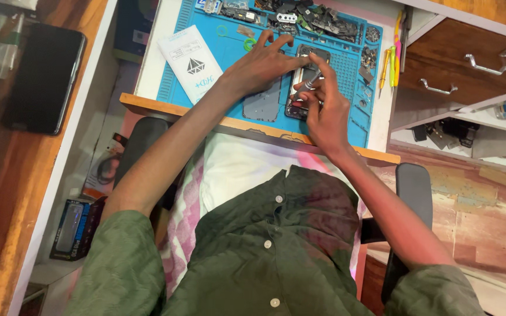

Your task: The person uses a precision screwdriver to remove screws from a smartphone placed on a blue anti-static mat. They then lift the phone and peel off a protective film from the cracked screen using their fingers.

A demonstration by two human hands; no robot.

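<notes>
- The opened phone [304, 82] lay on the blue work mat [229, 55], near the mat's middle and a little to its right, its back cover off and its inner parts bare.
- The left hand [259, 67] rested across the phone's left edge, fingers spread and pressing down, which pinned it flat.
- The right hand [323, 108] held a slim metal screwdriver [311, 82], fingers pinched together around its shaft, tip down into the phone's body.
- The phone looked light, stiff and thin, likely fragile inside; the frame edges seemed the safest hold, not the exposed board.
- A grey back panel [263, 105] lay just left of the phone.
- Loose small parts [317, 20] were heaped at the far side of the mat; these looked easy to scatter.
- A white packet [191, 64] lay on the mat's left part.
</notes>
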